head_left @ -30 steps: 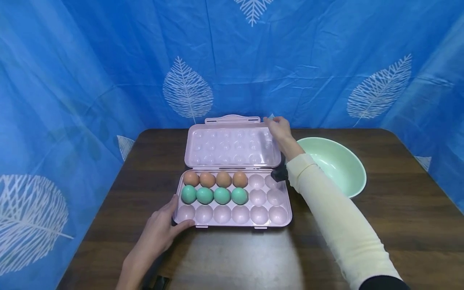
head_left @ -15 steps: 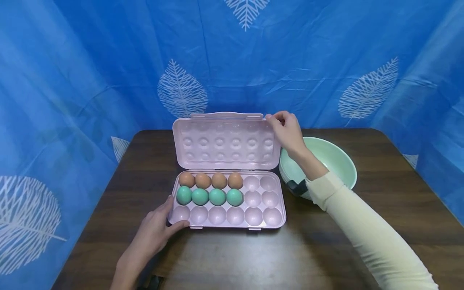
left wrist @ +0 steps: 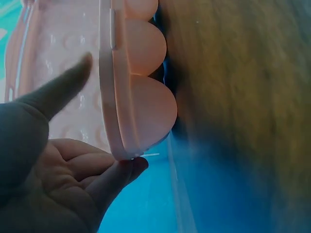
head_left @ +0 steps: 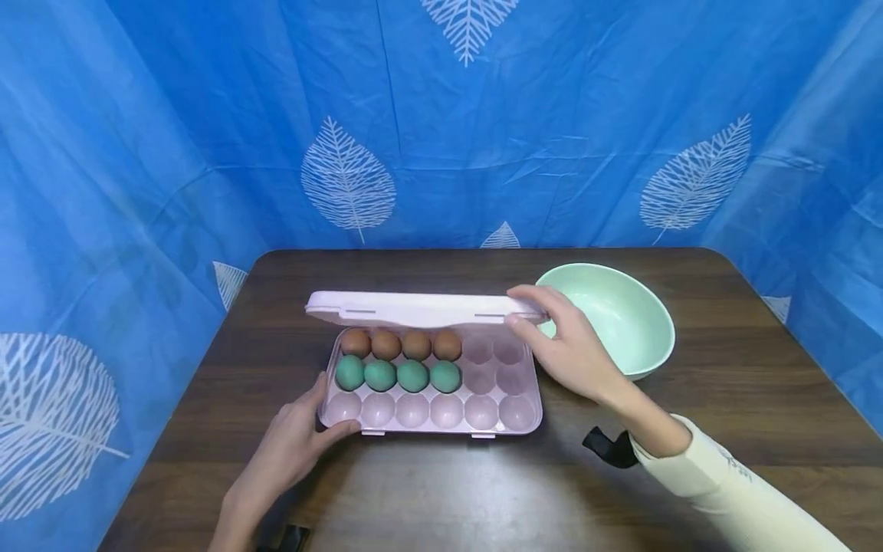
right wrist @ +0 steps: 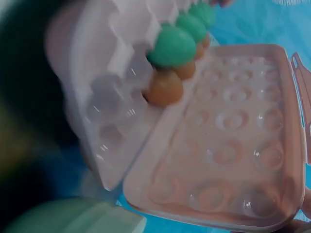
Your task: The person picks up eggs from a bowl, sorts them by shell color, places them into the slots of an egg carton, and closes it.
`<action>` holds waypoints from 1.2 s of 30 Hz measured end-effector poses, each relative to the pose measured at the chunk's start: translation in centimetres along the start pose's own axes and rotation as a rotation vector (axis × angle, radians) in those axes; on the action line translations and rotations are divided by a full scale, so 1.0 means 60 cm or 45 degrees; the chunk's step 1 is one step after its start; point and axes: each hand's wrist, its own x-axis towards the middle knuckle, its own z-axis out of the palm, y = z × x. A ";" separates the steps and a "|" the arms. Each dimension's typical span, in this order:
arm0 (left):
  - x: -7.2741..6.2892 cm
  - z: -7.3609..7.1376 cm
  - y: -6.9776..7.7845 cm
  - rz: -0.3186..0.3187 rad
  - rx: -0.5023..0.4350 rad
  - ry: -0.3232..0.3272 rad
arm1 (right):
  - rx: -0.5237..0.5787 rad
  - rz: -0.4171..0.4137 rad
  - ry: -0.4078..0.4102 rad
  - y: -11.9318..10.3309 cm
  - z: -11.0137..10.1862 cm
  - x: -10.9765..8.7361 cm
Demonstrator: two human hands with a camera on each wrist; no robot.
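A pink plastic egg carton point(head_left: 429, 414) stands on the table, its hinged lid point(head_left: 421, 304) tilted partway down over the tray. One row of brown eggs point(head_left: 417, 344) lies at the back, with one row of green eggs point(head_left: 412, 376) in the middle; the front cups hold none. My left hand point(head_left: 293, 433) grips the tray's front left corner, thumb at the front edge and fingers along the left side, as the left wrist view also shows. With the thumb and fingers of my right hand point(head_left: 569, 345), I pinch the lid's right front corner.
A light green bowl point(head_left: 621, 314) stands to the right of the carton, partly behind my right hand. The dark wooden table point(head_left: 441, 491) ends at a blue curtain point(head_left: 441, 138) with white leaf prints. A black strap point(head_left: 610, 447) shows at my right wrist.
My right hand has swung the lid from leaning far back, up past upright and forward over the tray. My left hand has stayed at the tray's corner.
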 end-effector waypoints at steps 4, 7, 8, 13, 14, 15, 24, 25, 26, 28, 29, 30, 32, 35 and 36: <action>-0.002 0.000 -0.003 -0.015 -0.125 -0.015 | -0.083 -0.092 -0.101 -0.001 0.011 -0.044; -0.002 -0.001 -0.003 -0.054 -0.263 -0.048 | -0.159 -0.161 -0.128 0.003 0.026 -0.070; -0.003 -0.002 -0.001 -0.080 -0.297 -0.067 | -0.191 -0.186 -0.134 0.005 0.031 -0.077; -0.007 -0.006 0.008 -0.256 -0.321 -0.164 | -0.387 -0.254 -0.190 0.012 0.052 -0.103; -0.008 -0.006 0.009 -0.271 -0.315 -0.172 | -0.427 -0.257 -0.205 0.012 0.054 -0.106; -0.008 -0.006 0.010 -0.276 -0.307 -0.175 | -0.462 -0.262 -0.217 0.013 0.057 -0.109; -0.019 0.002 0.034 -0.067 0.002 -0.041 | -0.749 -0.362 -0.365 0.023 0.080 -0.124; -0.019 0.006 0.039 0.017 0.091 -0.007 | -0.753 -0.375 -0.372 0.025 0.084 -0.126; -0.019 0.011 0.045 0.104 0.183 0.021 | -0.746 -0.384 -0.374 0.026 0.086 -0.127; -0.016 0.020 0.054 0.300 0.347 0.075 | -0.735 -0.398 -0.377 0.029 0.090 -0.128; -0.014 0.025 0.058 0.377 0.423 0.092 | -0.725 -0.397 -0.386 0.029 0.092 -0.127; -0.011 0.029 0.062 0.443 0.486 0.102 | -0.715 -0.395 -0.398 0.030 0.093 -0.127; -0.004 0.037 0.067 0.537 0.572 0.097 | -0.708 -0.392 -0.420 0.033 0.097 -0.125; 0.005 0.048 0.067 0.591 0.661 0.083 | -0.741 -0.385 -0.460 0.037 0.107 -0.123; 0.007 0.051 0.065 0.599 0.676 0.091 | -0.767 -0.391 -0.463 0.038 0.111 -0.122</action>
